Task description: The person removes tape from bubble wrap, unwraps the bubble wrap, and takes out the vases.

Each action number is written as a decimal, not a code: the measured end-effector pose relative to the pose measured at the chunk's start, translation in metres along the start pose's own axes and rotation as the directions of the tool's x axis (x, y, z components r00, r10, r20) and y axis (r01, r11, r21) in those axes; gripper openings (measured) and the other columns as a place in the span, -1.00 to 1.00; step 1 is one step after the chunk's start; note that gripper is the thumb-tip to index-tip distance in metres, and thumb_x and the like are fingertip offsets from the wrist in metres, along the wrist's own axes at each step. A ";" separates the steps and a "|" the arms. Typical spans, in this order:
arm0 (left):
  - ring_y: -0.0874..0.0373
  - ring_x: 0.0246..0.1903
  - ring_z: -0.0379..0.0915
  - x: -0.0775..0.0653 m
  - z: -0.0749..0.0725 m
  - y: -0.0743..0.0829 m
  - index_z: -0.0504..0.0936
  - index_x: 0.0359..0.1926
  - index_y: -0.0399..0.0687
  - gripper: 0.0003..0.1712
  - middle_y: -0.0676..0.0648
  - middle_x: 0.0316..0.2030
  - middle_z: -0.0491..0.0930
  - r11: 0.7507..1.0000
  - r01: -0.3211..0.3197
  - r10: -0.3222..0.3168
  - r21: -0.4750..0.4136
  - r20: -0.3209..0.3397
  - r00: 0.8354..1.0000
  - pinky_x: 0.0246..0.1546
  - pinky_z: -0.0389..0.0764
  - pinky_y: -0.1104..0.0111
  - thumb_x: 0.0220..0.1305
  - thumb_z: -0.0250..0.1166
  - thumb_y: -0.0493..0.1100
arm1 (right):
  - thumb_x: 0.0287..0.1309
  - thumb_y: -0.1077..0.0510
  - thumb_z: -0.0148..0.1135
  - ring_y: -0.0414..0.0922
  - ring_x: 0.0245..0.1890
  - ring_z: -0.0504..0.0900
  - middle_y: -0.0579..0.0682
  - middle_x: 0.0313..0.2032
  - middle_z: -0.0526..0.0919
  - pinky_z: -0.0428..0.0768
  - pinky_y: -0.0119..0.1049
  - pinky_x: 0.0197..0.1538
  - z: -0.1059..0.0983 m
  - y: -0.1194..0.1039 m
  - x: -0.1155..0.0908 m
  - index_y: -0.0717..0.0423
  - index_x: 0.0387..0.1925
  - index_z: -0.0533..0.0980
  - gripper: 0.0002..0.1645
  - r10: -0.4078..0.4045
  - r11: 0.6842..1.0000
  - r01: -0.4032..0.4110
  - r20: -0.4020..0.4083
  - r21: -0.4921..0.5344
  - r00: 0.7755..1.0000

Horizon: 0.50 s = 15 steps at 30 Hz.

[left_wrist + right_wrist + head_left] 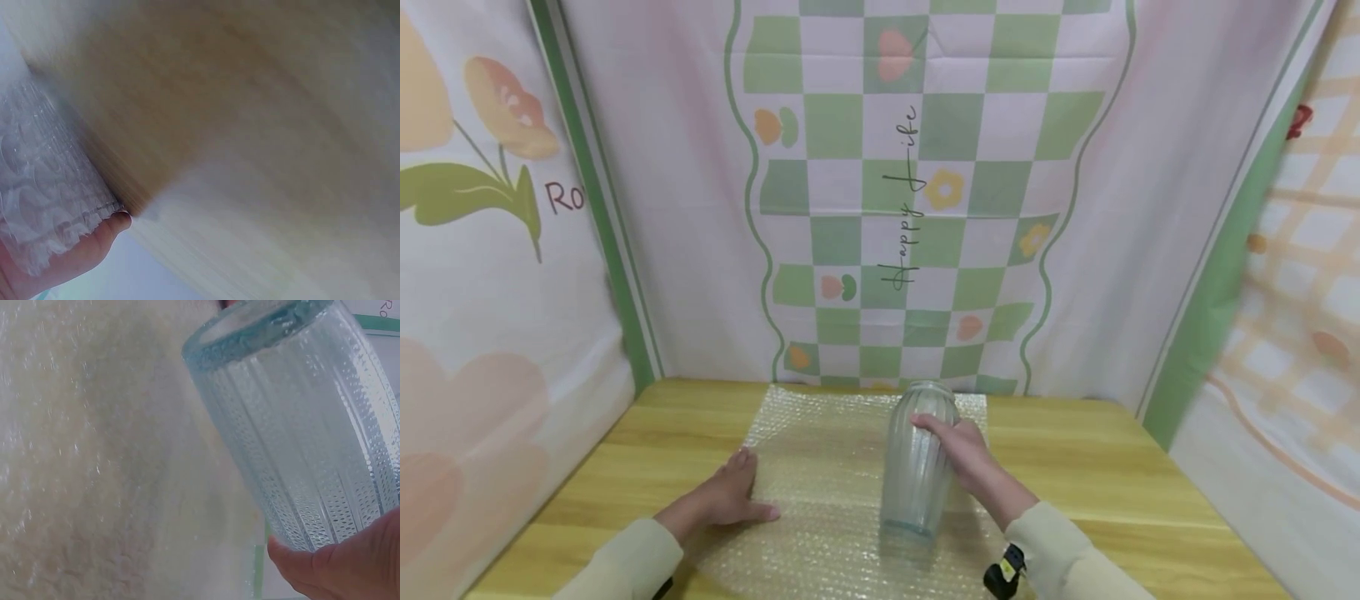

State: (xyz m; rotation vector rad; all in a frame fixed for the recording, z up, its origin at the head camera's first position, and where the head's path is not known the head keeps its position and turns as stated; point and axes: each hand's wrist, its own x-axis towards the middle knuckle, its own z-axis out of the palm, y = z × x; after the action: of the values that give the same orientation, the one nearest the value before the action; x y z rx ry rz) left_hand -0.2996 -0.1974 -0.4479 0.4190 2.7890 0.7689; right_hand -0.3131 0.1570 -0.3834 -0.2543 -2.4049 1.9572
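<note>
A clear ribbed glass vase [913, 475] is in my right hand [962, 450], which grips it near the neck with the thumb across the near side. Its mouth points away and its thick base towards me. In the right wrist view the vase [294, 425] shows a dotted surface, with the thumb [337, 562] near its lower end. Whether the base touches the sheet below, I cannot tell. A sheet of bubble wrap [820, 475] lies under the vase. My left hand [726, 493] rests on its left edge, thumb spread over it; bubble wrap [44, 181] partly covers that hand in the left wrist view.
The sheet lies on a wooden table [1075, 450], whose bare wood shows on both sides of it. Behind the table hangs a green-and-white checked cloth [891, 208]. Printed cloths enclose the left and right sides. A black strap [1004, 573] hangs at the right wrist.
</note>
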 end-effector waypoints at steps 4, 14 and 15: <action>-0.42 0.39 -0.35 0.000 0.000 0.001 -0.09 0.36 -0.67 0.36 -0.60 0.37 -0.26 1.000 0.008 -0.008 0.002 0.001 1.000 0.36 -0.22 -0.17 0.02 0.40 0.30 | -0.04 -0.16 0.43 -0.06 -0.45 0.61 0.16 -0.35 0.62 0.64 -0.25 -0.37 -0.004 -0.003 0.000 0.36 -0.20 0.47 -0.33 -0.033 0.999 0.033 -0.014 -0.016 0.999; -0.44 0.38 -0.30 0.000 -0.001 0.002 -0.03 0.34 -0.69 0.32 -0.61 0.36 -0.21 1.000 0.007 -0.007 0.011 -0.019 1.000 0.36 -0.16 -0.19 0.01 0.43 0.25 | -0.01 -0.14 0.45 -0.01 -0.28 0.59 0.18 -0.17 0.59 0.62 -0.20 -0.22 -0.010 -0.011 -0.004 0.33 -0.01 0.43 -0.26 -0.116 0.992 0.115 -0.030 -0.053 0.993; -0.44 0.38 -0.30 0.000 0.000 0.002 -0.03 0.35 -0.68 0.32 -0.61 0.36 -0.21 1.000 0.008 -0.008 0.011 -0.020 1.000 0.36 -0.16 -0.19 0.01 0.43 0.26 | -0.01 -0.13 0.45 0.00 -0.26 0.58 0.18 -0.16 0.59 0.61 -0.19 -0.20 -0.011 -0.012 -0.004 0.33 0.00 0.43 -0.26 -0.131 0.990 0.129 -0.040 -0.060 0.991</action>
State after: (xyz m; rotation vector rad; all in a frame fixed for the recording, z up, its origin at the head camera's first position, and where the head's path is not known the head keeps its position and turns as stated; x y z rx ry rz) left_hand -0.2993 -0.1962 -0.4467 0.4041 2.8124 0.7608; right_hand -0.3090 0.1647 -0.3695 -0.1364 -2.3875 1.8112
